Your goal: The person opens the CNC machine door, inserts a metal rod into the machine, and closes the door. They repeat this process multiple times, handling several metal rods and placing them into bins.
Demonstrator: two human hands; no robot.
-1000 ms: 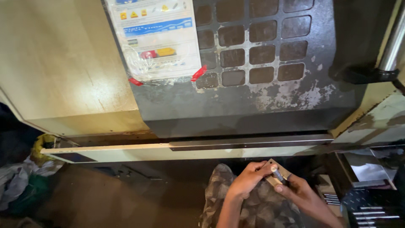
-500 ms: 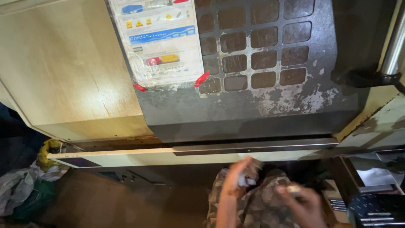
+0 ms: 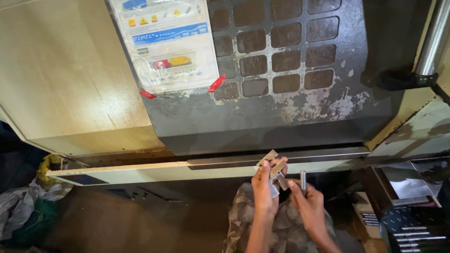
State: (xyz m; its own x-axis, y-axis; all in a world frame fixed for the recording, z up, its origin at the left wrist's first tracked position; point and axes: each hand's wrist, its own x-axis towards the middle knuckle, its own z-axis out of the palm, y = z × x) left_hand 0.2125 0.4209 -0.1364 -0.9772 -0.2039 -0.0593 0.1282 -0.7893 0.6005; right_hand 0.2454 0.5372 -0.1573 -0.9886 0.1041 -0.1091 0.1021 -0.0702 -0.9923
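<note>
**Small metal pieces held up in front of the machine door**

Far to my left, down on the floor, lies a heap of rags and bags [image 3: 23, 211], grey, green and yellow, pushed against the base of the machine where it is out of my way. Above it rises the machine's beige panel [image 3: 70, 79], and below that a pale ledge [image 3: 140, 171] runs across at about the height of my hands.

Moving right, a laminated sheet [image 3: 168, 44] in a plastic sleeve is fixed to the dark door [image 3: 281, 117] with bits of red tape at its lower corners, set where I can read it while I work. Beside it the door has a grid of square recesses [image 3: 286, 51], and the paint beneath is chipped and worn.

My left hand [image 3: 265, 189] is raised just under the ledge. Its fingers are closed narrowly on a small flat metal piece [image 3: 268, 158], pinched at its lower end so that the rest stands clear for me to see. Touching it is a second metal piece [image 3: 280, 175], lying between my two hands; I cannot tell which hand bears its weight. My right hand [image 3: 309, 206] is curled around a short metal pin [image 3: 303, 180], held upright with its top poking out above my fist. Both hands hover over my patterned trouser leg [image 3: 281, 229].

To the right stands a dark tray of metal parts [image 3: 412, 229], near enough to reach, and a shiny steel bar [image 3: 431, 37] runs up the corner.
</note>
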